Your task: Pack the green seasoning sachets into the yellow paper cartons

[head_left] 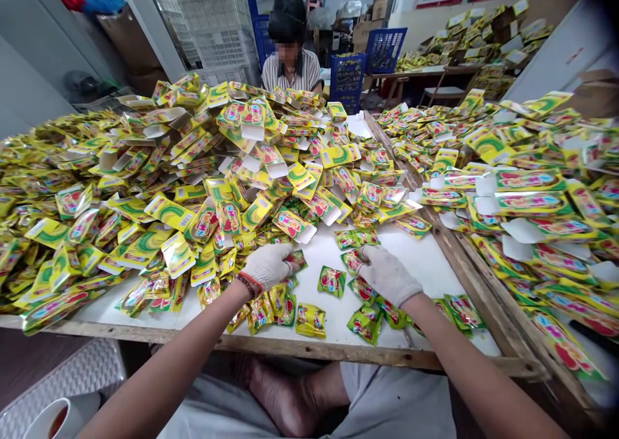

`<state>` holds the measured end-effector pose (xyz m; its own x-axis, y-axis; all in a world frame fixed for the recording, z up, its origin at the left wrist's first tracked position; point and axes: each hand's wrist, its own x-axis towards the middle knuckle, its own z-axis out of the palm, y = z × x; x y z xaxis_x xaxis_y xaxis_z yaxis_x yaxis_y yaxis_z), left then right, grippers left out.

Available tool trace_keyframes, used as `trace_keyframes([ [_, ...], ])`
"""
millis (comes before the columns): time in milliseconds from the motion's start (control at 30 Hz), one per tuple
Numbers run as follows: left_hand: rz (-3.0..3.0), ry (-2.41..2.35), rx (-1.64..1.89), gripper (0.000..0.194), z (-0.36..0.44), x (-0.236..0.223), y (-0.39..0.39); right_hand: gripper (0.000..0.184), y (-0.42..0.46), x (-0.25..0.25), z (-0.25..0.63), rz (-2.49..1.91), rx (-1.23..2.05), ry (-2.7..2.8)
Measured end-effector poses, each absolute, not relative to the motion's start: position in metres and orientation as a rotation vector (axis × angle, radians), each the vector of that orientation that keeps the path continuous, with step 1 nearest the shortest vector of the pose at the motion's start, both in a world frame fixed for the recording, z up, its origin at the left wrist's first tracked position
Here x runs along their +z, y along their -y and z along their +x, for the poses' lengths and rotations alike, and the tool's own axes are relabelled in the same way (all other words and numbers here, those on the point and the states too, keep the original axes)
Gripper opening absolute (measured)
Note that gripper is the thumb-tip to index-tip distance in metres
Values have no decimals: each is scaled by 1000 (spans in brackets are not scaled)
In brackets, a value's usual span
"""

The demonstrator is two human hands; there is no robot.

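My left hand [268, 266], in a white knit glove, has its fingers closed at a small green packet [298, 260] with a red fruit print. Opposite it, my right hand [388, 273], gloved too, pinches the edge of another green packet [351, 261] just above the white tabletop [319, 313]. Between the hands lies a single green packet [331, 281]. A yellow packet [311, 320] rests closer to the front edge. More green packets [365, 323] sit below my right hand, and several yellow and green ones [264, 311] are bunched beneath my left wrist.
A large heap of yellow printed boxes [167, 212] covers the table's left and back. Beyond a wooden divider [464, 258], more boxes [532, 204] are piled. A person [291, 65] sits behind the heap. Blue crates [347, 81] stand behind; a cup [62, 416] is at lower left.
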<state>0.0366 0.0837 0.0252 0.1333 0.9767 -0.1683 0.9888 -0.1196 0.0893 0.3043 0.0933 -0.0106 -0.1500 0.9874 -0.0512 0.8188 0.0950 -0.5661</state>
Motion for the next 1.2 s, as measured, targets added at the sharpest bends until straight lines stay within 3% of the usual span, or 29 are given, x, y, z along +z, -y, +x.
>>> trace_keyframes([
  [100, 2281, -1952, 29, 27, 27, 32, -84, 20, -100, -18, 301, -1861, 514, 2188],
  [233, 2326, -2207, 80, 20, 17, 34, -96, 32, -99, -19, 304, -1901, 533, 2181],
  [433, 2301, -2212, 29, 27, 19, 20, -124, 44, -98, -18, 303, -1953, 566, 2142],
  [700, 2232, -2165, 83, 26, 10, 18, -140, 28, -99, -20, 307, -1931, 525, 2196],
  [833, 2209, -2110, 154, 19, 17, 19, -145, 30, -96, -19, 307, -1961, 559, 2126],
  [1000, 2131, -2072, 437, 14, 19, 39, -128, 34, -94, -19, 314, -1863, 663, 1986],
  [1100, 2036, -2001, 606, 20, 18, 52, -102, 29, -91, -15, 315, -1729, 731, 1919],
  [1200, 1599, -1678, 887, 24, 29, 51, -72, 27, -80, -6, 303, -1519, 978, 1821],
])
